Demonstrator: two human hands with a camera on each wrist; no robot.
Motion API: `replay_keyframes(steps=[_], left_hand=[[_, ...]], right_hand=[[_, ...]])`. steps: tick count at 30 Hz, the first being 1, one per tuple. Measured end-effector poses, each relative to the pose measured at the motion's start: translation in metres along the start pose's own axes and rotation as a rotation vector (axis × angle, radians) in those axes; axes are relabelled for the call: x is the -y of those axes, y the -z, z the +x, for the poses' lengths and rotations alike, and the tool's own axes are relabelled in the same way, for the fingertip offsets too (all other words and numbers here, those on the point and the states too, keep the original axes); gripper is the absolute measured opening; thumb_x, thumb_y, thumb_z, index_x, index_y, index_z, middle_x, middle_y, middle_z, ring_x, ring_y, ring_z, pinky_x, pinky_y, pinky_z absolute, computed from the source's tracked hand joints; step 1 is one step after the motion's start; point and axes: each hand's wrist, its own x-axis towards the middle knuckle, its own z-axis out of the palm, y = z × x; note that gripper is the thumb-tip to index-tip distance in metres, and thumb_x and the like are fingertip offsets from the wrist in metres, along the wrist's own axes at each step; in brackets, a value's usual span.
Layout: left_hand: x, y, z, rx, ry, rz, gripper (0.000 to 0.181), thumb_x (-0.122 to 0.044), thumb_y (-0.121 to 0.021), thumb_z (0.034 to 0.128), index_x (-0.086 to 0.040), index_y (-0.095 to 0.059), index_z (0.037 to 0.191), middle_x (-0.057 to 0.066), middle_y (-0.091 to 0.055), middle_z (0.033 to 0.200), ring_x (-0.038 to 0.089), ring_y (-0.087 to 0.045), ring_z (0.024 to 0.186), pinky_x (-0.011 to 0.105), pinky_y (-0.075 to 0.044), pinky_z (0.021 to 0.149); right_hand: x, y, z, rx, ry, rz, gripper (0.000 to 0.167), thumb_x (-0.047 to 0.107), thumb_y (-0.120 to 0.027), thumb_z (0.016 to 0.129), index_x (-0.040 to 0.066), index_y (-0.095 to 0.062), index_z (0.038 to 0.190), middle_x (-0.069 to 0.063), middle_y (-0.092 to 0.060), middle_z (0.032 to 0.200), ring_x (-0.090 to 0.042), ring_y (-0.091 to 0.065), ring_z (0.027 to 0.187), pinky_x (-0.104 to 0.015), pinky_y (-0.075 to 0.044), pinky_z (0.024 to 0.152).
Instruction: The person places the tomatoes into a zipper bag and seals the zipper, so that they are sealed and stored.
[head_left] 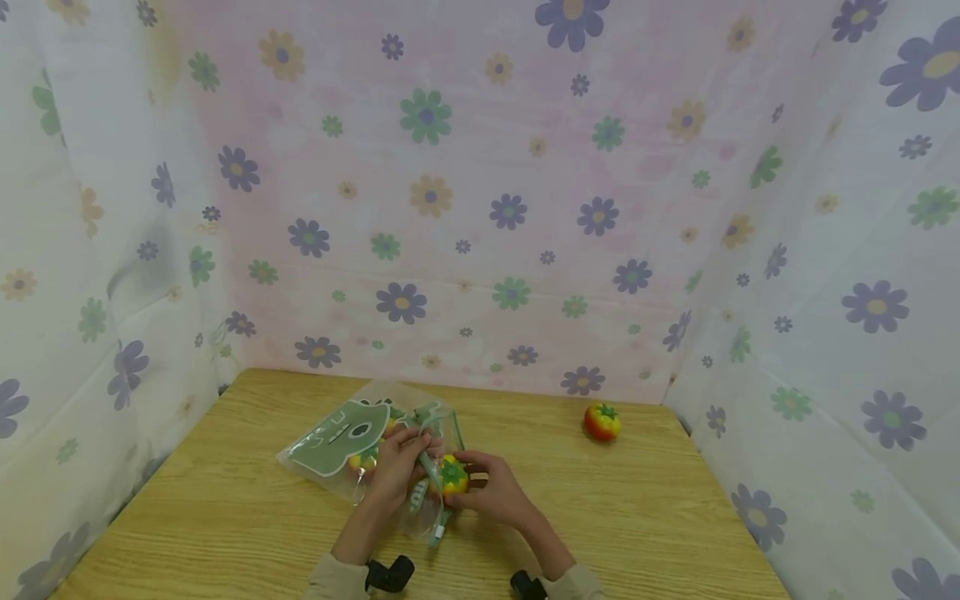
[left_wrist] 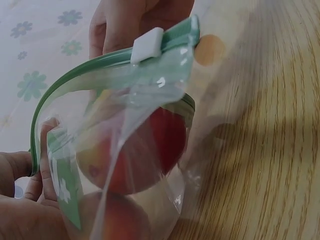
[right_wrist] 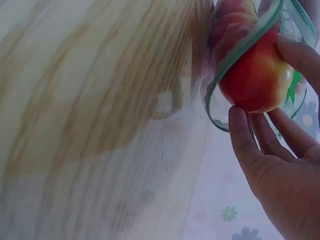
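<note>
A clear zip bag (head_left: 326,442) with a green frog-like face print lies on the table, its green-edged mouth toward the right. With my left hand (head_left: 392,471) I pinch the bag's rim, holding the mouth apart. My right hand (head_left: 501,493) grips a red-and-yellow tomato (right_wrist: 257,75) with a green leafy top, fingertips around it, partly inside the mouth. Deeper in the bag are other tomatoes (left_wrist: 117,217), partly hidden by the print and my left hand. A white slider (left_wrist: 146,46) sits at one end of the zip.
Another red-and-yellow tomato (head_left: 602,422) rests at the back right of the wooden table (head_left: 600,517). Flower-printed cloth (head_left: 465,167) hangs behind the table and along both sides. A black wrist device (head_left: 390,575) is on each wrist.
</note>
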Motion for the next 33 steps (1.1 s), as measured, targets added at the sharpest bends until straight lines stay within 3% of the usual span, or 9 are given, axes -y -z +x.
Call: replay_keyframes(steps=[6,12,23,33], left_hand=[[0.003,0.001,-0.002,0.018,-0.001,0.008,0.032,-0.006,-0.054,0.1054,0.013,-0.053,0.131,0.005,-0.076,0.094,0.011,-0.072,0.08,0.021,-0.059,0.064],[0.004,0.002,-0.002,0.015,0.006,0.02,0.034,-0.006,-0.054,0.1054,0.012,-0.051,0.134,0.006,-0.076,0.098,0.011,-0.073,0.083,0.021,-0.059,0.067],[0.002,0.002,-0.002,0.007,-0.021,0.051,0.035,-0.006,-0.054,0.1051,0.013,-0.051,0.134,0.008,-0.077,0.1,0.011,-0.073,0.083,0.021,-0.059,0.067],[0.001,0.002,-0.002,-0.01,-0.032,0.046,0.036,-0.006,-0.056,0.1044,0.014,-0.051,0.134,0.012,-0.076,0.102,0.012,-0.073,0.081,0.023,-0.061,0.07]], right_hand=[[-0.003,-0.007,0.005,0.007,-0.001,-0.017,0.061,0.013,-0.081,0.088,0.001,-0.056,0.142,-0.021,-0.059,0.138,-0.033,-0.066,0.11,-0.036,-0.061,0.087],[-0.003,-0.01,0.008,0.003,-0.026,-0.033,0.06,0.015,-0.079,0.089,0.002,-0.056,0.143,-0.02,-0.059,0.139,-0.033,-0.065,0.11,-0.031,-0.061,0.079],[-0.001,-0.012,0.011,0.036,-0.047,0.021,0.058,0.011,-0.074,0.091,-0.002,-0.053,0.143,-0.023,-0.057,0.139,-0.038,-0.063,0.117,-0.04,-0.06,0.09],[0.001,-0.015,0.015,0.043,-0.048,-0.012,0.05,0.013,-0.072,0.092,-0.005,-0.058,0.137,-0.022,-0.061,0.135,-0.039,-0.063,0.118,-0.043,-0.059,0.092]])
